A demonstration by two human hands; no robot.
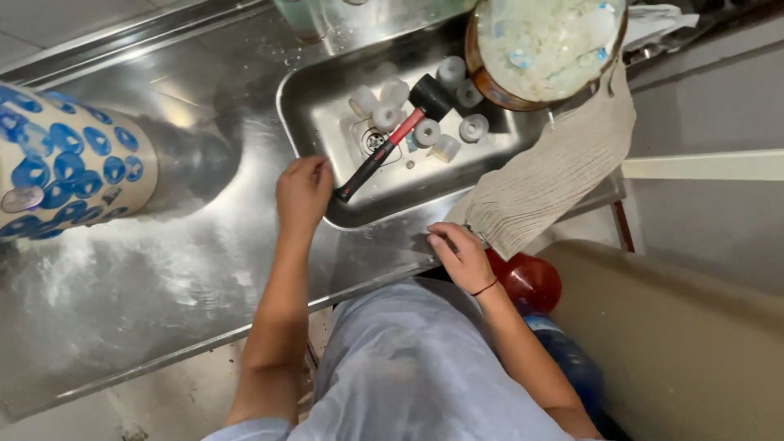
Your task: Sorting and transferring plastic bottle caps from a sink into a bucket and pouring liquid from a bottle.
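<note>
The left hand (302, 192) is at the near edge of the sink (314, 122). Its grip is closed around the end of the hammer's (390, 139) black handle. The hammer lies tilted in the sink. Its handle is black near the hand and red higher up. Its black head points away from the person and sits among the small white rolls (426, 131).

The rolls are short and round, and some show a hole in the middle. They lie around the hammer head and near the drain (374, 140). One roll touches the red part of the handle.

The right hand (461, 255) rests on the front edge of the steel tabletop (163, 269), to the right of the sink. Its fingers are bent and lie on the lower corner of a beige cloth (547, 175). I cannot tell if the grip pinches the cloth or just presses it. A thin dark band goes around that wrist.

The cloth hangs from a round bowl (482, 77) at the far right corner of the sink. The bowl is full of white bits with some blue in them.

A big can (69, 159) with blue rings lies on its side on the tabletop, far left of the hands. A red ball (531, 282) and a blue one (572, 363) sit low down under the right arm.
</note>
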